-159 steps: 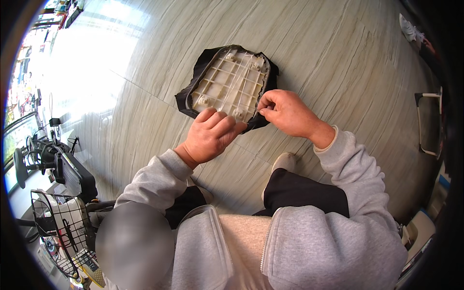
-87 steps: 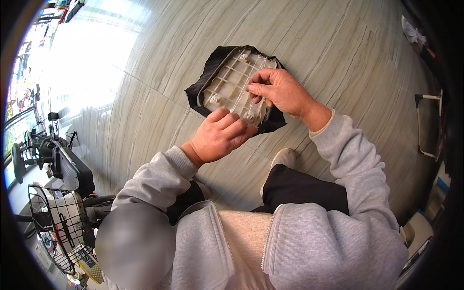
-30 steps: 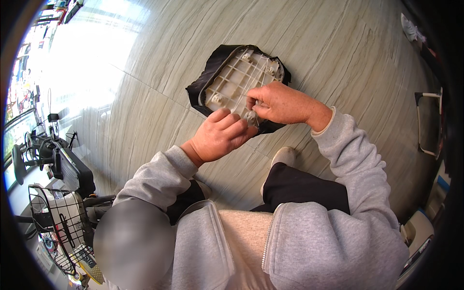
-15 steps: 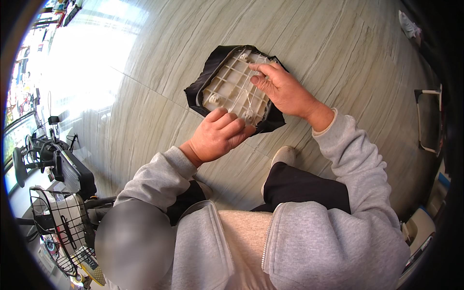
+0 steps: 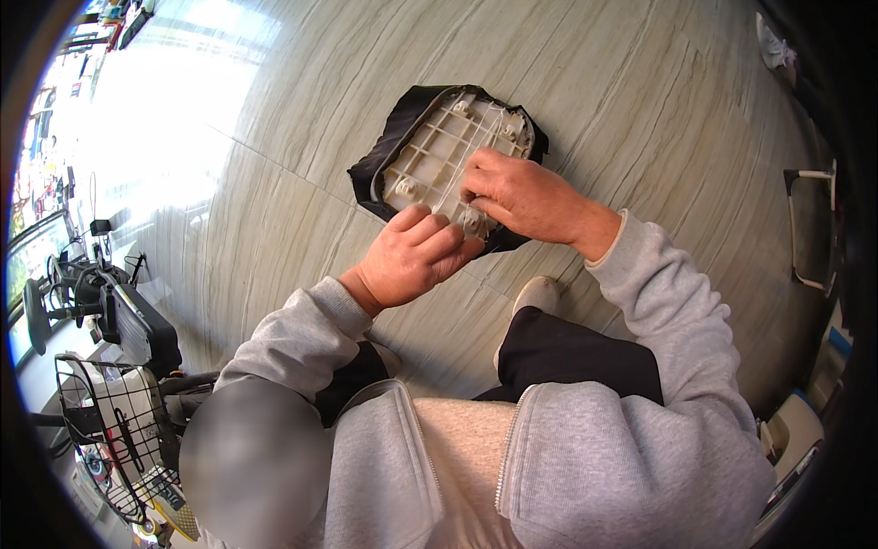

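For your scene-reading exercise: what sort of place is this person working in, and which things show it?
Probably a bike or scooter repair shop, open to the street. The hands work on an upturned seat base with black cover, laid on a tiled floor; a two-wheeler with wire basket is parked alongside.

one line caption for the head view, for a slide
Both hands, left hand and right hand, press on a beige ribbed plastic panel wrapped in black fabric cover on striped grey floor.

Right hand [image 5: 521, 197] now back at the seat base's [image 5: 439, 156] near edge, apparently pinching cover.
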